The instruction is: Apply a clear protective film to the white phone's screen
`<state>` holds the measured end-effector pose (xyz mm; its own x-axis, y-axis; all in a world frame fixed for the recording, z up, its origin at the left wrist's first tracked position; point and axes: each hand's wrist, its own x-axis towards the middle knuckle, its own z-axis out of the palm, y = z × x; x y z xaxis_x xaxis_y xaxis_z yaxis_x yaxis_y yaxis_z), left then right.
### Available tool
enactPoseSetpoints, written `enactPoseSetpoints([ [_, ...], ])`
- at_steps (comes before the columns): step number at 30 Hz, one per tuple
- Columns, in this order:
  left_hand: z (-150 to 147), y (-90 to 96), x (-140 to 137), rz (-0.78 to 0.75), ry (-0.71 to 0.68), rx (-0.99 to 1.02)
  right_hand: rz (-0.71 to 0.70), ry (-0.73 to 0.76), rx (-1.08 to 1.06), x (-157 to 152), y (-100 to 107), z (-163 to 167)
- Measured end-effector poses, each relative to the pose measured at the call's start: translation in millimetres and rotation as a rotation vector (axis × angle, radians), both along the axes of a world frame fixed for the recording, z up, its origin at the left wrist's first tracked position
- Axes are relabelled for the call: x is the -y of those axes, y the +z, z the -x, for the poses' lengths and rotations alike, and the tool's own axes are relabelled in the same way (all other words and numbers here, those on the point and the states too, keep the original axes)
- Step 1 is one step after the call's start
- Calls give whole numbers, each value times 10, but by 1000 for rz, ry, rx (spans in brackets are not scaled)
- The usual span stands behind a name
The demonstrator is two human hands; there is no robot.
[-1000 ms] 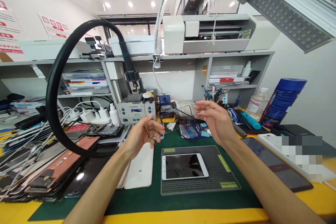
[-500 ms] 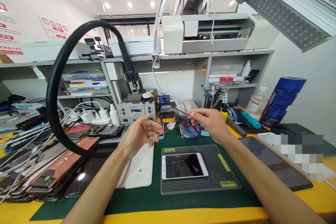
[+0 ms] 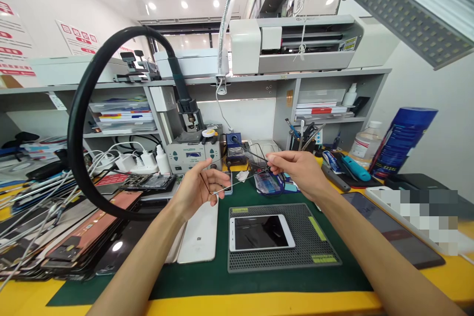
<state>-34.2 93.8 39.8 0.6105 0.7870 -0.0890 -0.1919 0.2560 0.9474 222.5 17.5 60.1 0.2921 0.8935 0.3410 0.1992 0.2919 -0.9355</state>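
Note:
Between my hands, above the green mat (image 3: 200,281), is what looks like a thin clear sheet (image 3: 252,176) with fine bright and dark edges; its outline is hard to make out. My left hand (image 3: 202,182), palm turned up and fingers curled, supports its left end. At the other end, my right hand (image 3: 292,168) pinches a dark edge or corner between thumb and fingers. Below them a white tablet-like device (image 3: 262,232) with a dark screen lies on a grey perforated pad (image 3: 311,237). A white device back (image 3: 198,237) marked MI is beneath my left wrist.
A black hose (image 3: 74,123) arches at left from the grey rework station (image 3: 192,155). Stacked phone parts (image 3: 89,227) crowd the left side. Blue packets (image 3: 268,183) lie behind my right hand. At right are a dark tablet (image 3: 392,232), a bottle (image 3: 366,143) and a blue can (image 3: 403,140).
The view has shifted slightly. Both hands keep nearly the same pose around the clear sheet; my right hand sits a touch farther right.

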Motion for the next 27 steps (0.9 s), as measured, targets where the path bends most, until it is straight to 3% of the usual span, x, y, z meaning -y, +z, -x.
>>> enactPoseSetpoints([
  [12,13,-6,3,-4,13,-10,-31,-42,91,2,-27,-26],
  [17,15,-20,-33,-1,9,-7,-23,9,133,32,8,-35],
  [22,13,-34,-51,1,15,-1,24,191,190,136,53,26],
  [27,0,-43,-51,3,8,17,154,596,294,405,-41,470],
])
